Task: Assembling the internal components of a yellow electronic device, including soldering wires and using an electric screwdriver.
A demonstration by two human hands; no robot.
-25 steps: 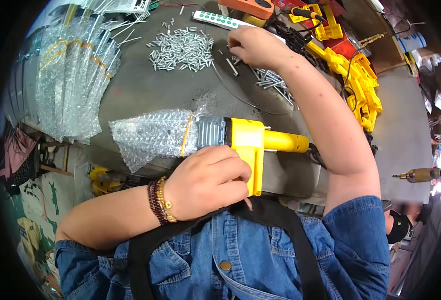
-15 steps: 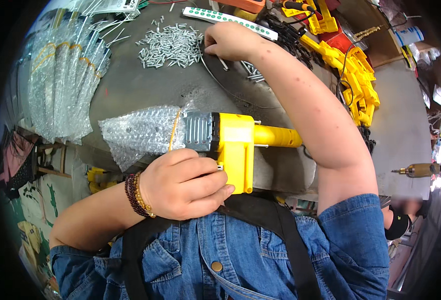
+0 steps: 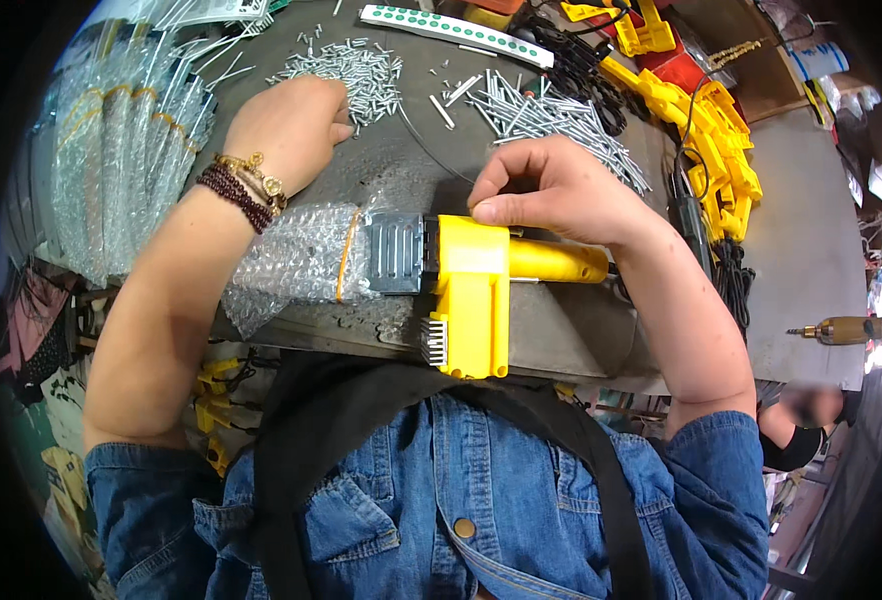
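Observation:
A yellow plastic tool housing (image 3: 473,300) with a round handle (image 3: 561,262) lies across the table's front edge. Its dark grey ribbed section (image 3: 395,252) runs into bubble wrap (image 3: 296,255) held by an orange rubber band. A row of thin metal pins (image 3: 435,342) sticks out from the housing's near left side. My right hand (image 3: 561,190) pinches thumb and forefinger together at the housing's far edge; whatever is between the tips is too small to make out. Over the pile of short screws (image 3: 366,75), my left hand (image 3: 286,130) is curled, its fingertips mostly hidden.
Long screws (image 3: 561,125) are heaped beyond my right hand. A white strip with green dots (image 3: 456,35) lies at the back. Yellow housings (image 3: 716,150) and black cables (image 3: 731,275) are on the right; bubble-wrapped bundles (image 3: 126,170) stand left. A drill-like tool (image 3: 841,330) appears far right.
My left hand has left the yellow housing for the short screws. My right hand has come back from the screws to the housing's far edge. The pin row and long screws are now uncovered.

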